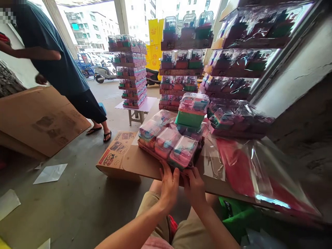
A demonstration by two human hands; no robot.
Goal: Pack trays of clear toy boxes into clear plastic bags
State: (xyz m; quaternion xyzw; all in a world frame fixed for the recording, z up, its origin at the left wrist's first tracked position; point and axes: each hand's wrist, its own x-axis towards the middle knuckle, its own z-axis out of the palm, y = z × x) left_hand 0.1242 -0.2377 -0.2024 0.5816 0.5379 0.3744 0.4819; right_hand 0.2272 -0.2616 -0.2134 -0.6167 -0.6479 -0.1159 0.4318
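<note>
A shallow cardboard tray (149,149) of small clear-lidded plastic boxes (167,141) stands before me on a cardboard-topped surface. My left hand (169,181) grips its near edge, fingers along the side and thumb apart from them. Close by, my right hand (195,185) has its fingers curled on the same edge near the right corner; its fingertips are partly hidden. Clear film seems to lie around that corner. A green box with a clear lid (191,114) rests on top of the boxes at the back.
Clear plastic bags (249,166) lie over red material at the right. Wrapped trays are stacked behind (185,45), at the right (238,62) and on a stool (131,69). A printed carton (116,152) sits at left. Another person (54,52) stands beside a large cardboard box (44,117).
</note>
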